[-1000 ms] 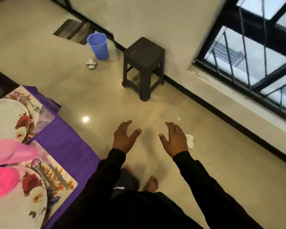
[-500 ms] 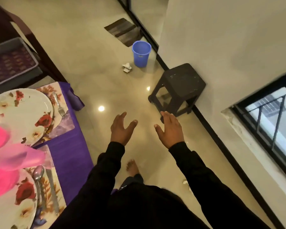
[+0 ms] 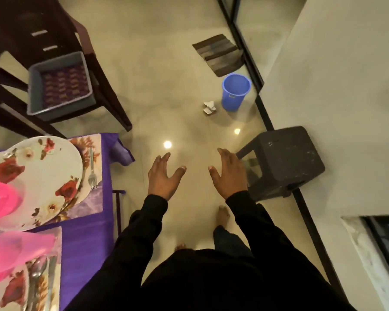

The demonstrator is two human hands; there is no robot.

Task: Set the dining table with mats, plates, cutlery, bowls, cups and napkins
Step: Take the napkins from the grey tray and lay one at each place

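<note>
**Both hands held out empty over the floor beside the set desk**

The person stands on the floor with both arms in black sleeves stretched forward. The left hand (image 3: 164, 177) hovers palm down, its fingers (image 3: 161, 159) straight and spread, the thumb angled out to the right; it holds nothing. The right hand (image 3: 230, 173) mirrors it just beside, fingers apart and relaxed, thumb pointing toward the left hand, also empty. A gap of bare floor lies between the two hands, and neither touches anything.

The desk (image 3: 88, 239), under a purple cloth, sits at the left edge, well apart from the hands. On it a floral plate (image 3: 38, 176) rests on a mat (image 3: 92, 205), with a fork (image 3: 92, 171) lying on the mat just right of the plate. A pink bowl (image 3: 0, 200) sits on that plate. Nearer the person, a pink cup (image 3: 16, 250) stands blurred above a second setting.

A dark stool (image 3: 285, 160) stands just right of the right hand, by the wall.
</note>
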